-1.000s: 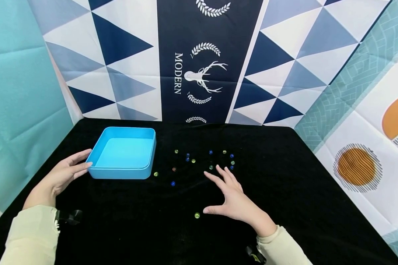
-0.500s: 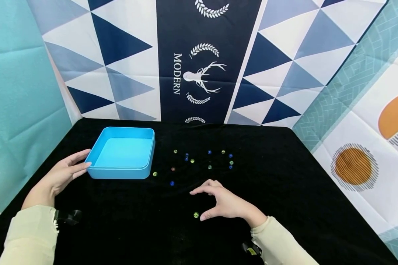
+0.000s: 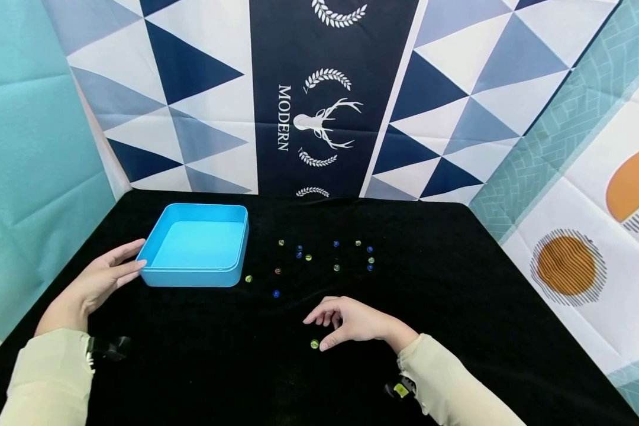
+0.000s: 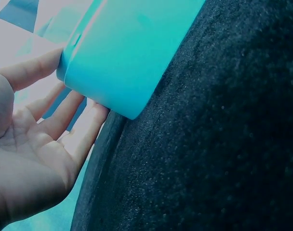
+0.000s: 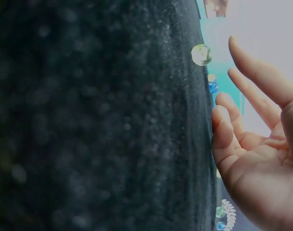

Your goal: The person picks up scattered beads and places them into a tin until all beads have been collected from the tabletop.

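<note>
My left hand [image 3: 100, 278] rests against the left side of a light blue open box [image 3: 194, 278]. In the left wrist view its fairly straight fingers and thumb touch the box's outer wall [image 4: 132, 53] near one corner. My right hand [image 3: 354, 319] hovers low over the black cloth, holding nothing, thumb and forefinger apart. A yellow-green glass marble [image 3: 314, 344] lies just left of that thumb. The right wrist view shows the clear-looking marble [image 5: 201, 55] beside the fingertips, the other fingers bent toward the palm.
Several small marbles lie scattered beyond my right hand, among them a blue marble [image 3: 276, 293], a reddish marble [image 3: 278, 271] and a green marble [image 3: 336, 268]. Black cloth [image 3: 218, 361] covers the table. Patterned fabric [image 3: 202, 89] hangs along the back and sides.
My right hand has drawn back from the far marbles toward the near yellow-green marble, its fingers closing in from a wide spread. My left hand and the box have stayed in place.
</note>
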The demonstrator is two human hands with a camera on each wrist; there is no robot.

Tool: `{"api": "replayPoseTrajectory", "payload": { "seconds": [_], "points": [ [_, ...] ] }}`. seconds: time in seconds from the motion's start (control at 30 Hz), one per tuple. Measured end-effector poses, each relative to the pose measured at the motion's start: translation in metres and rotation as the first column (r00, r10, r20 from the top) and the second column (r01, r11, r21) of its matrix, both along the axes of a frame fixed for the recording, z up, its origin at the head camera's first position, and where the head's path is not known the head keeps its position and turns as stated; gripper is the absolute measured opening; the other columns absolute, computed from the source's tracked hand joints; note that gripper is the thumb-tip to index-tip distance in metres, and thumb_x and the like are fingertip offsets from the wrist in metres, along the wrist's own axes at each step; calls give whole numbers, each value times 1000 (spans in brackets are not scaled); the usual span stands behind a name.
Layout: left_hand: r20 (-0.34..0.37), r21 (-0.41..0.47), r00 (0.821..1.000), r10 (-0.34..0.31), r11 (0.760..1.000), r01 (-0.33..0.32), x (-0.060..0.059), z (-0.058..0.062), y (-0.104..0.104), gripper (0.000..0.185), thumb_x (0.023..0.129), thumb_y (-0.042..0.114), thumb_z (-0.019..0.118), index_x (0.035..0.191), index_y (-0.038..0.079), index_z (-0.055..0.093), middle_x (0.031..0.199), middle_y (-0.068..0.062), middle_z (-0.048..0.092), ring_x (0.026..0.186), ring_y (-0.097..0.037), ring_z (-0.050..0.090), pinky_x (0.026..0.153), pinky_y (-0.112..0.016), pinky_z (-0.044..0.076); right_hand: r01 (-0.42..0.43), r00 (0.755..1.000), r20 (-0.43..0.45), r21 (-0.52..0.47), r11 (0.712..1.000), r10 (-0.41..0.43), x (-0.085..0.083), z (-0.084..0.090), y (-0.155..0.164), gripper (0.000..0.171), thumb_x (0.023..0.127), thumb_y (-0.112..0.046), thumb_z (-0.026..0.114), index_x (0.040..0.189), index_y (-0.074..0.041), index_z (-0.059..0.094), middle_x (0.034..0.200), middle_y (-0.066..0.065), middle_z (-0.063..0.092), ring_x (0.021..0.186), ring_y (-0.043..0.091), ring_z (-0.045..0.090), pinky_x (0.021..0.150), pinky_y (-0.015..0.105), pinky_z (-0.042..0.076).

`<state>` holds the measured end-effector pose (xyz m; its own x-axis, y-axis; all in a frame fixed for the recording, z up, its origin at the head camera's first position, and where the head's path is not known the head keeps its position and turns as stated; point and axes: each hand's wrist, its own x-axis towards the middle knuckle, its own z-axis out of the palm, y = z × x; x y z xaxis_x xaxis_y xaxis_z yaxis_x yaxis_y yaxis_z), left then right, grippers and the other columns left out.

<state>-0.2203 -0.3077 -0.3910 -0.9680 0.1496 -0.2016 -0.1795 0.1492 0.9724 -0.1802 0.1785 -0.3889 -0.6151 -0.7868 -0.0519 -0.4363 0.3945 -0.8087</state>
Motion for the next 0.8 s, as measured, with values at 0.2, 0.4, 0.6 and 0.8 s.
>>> {"api": "replayPoseTrajectory", "payload": {
  "seconds": [0.2, 0.4, 0.6, 0.8],
  "points": [
    [-4, 10, 1000, -4, 1000, 4, 0, 0, 0, 81, 92, 24, 61, 149, 6, 8, 151, -24, -1, 90, 14, 51, 83, -14, 47, -68, 998, -11, 25, 997, 68, -4, -6, -2, 37, 75, -17, 78, 110, -10, 68, 94, -1, 57, 87, 9, 53, 66, 21, 47],
    [-3, 32, 1000, 2, 999, -2, 1, 0, 0, 80, 91, 23, 62, 149, 6, 9, 152, -23, -2, 91, 14, 52, 83, -14, 47, -84, 996, -41, 42, 996, 85, -6, -8, -5, 29, 74, -17, 78, 102, -10, 72, 87, -4, 57, 82, 6, 53, 67, 19, 45],
    [7, 55, 1000, 3, 998, -3, 1, -1, 0, 79, 92, 21, 61, 150, 7, 9, 152, -22, -2, 91, 12, 53, 82, -14, 47, -83, 996, -38, 74, 994, 86, -5, -9, -8, 24, 73, -16, 79, 97, -11, 73, 83, -8, 57, 78, 4, 53, 67, 19, 44],
    [3, 50, 1000, 1, 999, -1, 1, -1, 0, 79, 92, 22, 61, 149, 7, 9, 152, -22, -2, 92, 12, 53, 81, -13, 47, -75, 996, -34, 74, 994, 78, -5, -9, -10, 18, 75, -15, 79, 91, -11, 74, 79, -9, 58, 73, 3, 52, 63, 19, 45]
  ]
}}
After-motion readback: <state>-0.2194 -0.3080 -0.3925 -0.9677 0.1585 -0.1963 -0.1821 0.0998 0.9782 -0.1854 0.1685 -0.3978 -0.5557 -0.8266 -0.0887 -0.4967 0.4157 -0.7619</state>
